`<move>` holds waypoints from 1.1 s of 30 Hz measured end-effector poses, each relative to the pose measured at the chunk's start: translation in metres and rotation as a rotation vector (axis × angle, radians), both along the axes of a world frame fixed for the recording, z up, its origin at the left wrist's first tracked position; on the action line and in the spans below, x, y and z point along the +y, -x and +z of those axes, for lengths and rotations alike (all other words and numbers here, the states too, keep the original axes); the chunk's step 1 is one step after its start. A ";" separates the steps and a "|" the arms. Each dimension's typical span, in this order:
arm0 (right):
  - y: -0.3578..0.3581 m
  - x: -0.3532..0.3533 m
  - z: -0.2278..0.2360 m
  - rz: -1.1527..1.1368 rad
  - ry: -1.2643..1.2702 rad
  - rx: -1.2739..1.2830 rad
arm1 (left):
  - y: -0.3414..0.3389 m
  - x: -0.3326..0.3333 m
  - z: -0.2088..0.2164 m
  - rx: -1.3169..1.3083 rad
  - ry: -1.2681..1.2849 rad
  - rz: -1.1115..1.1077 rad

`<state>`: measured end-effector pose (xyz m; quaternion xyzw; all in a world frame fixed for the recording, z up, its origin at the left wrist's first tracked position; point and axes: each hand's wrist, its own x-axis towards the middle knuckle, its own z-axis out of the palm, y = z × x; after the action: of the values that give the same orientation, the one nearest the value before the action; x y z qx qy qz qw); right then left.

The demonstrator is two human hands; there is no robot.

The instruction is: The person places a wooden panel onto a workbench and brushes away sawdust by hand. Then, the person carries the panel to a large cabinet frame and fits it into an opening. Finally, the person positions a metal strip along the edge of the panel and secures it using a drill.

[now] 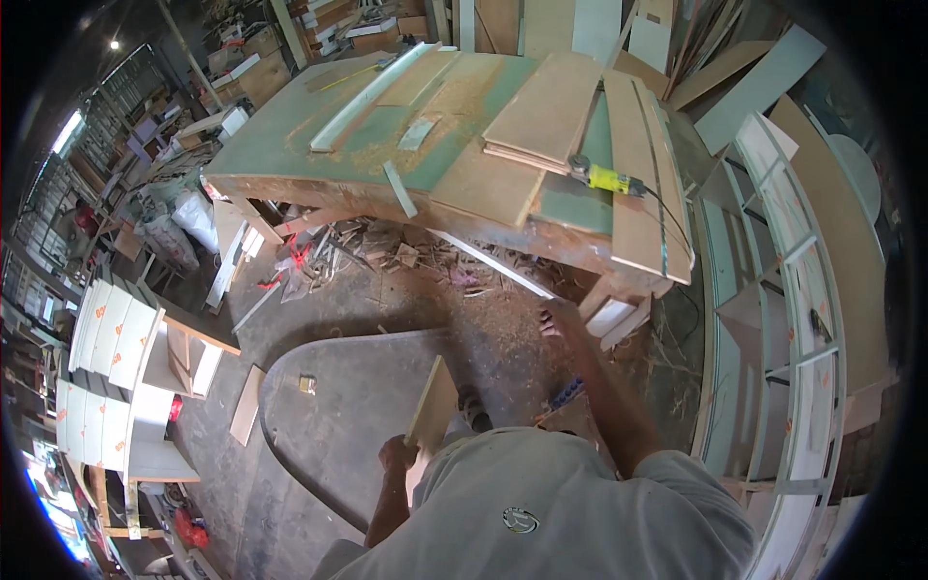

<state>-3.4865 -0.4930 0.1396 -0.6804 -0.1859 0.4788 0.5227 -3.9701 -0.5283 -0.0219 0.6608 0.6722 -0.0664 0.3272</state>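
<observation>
My left hand (396, 452) is closed around the lower left edge of a tan wooden board (435, 408), which stands tilted beside my body. Out ahead on the right, my right arm reaches toward the workbench, and my right hand (558, 317) is at the near end of a long, narrow white strip (495, 264). Its fingers seem to grip that end, though the hold is small in view. The strip slants up and left to the underside of the bench. A dark-edged grey panel with a rounded end (358, 396) lies below, a small block (307, 384) on it.
A green-topped workbench (377, 166) carries boards, sawdust and a yellow-green corded power tool (611, 180). Wood scraps (396, 246) are heaped beneath it. White cabinet pieces (111, 329) stand at left, and a long white frame (802, 251) at right. A loose board (247, 404) lies on the floor.
</observation>
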 end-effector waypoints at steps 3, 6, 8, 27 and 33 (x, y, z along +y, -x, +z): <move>-0.079 0.086 0.022 0.085 -0.178 0.113 | -0.036 0.074 0.019 -0.018 -0.043 -0.077; -0.078 0.161 0.041 -0.066 -0.103 -0.110 | -0.039 0.125 0.034 -0.090 -0.126 -0.045; -0.090 0.196 0.045 0.032 -0.119 -0.250 | -0.041 0.143 0.037 -0.117 -0.170 -0.053; -0.148 0.341 0.036 0.552 0.150 -0.508 | -0.181 0.209 0.138 -0.188 -0.211 0.302; -0.091 0.396 0.038 0.578 0.113 -0.137 | -0.229 0.206 0.189 -0.206 -0.172 0.394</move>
<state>-3.3951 -0.0966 0.1777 -0.6582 -0.3795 0.5702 0.3123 -3.7415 -0.3220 0.1674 0.5454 0.7546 0.1238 0.3431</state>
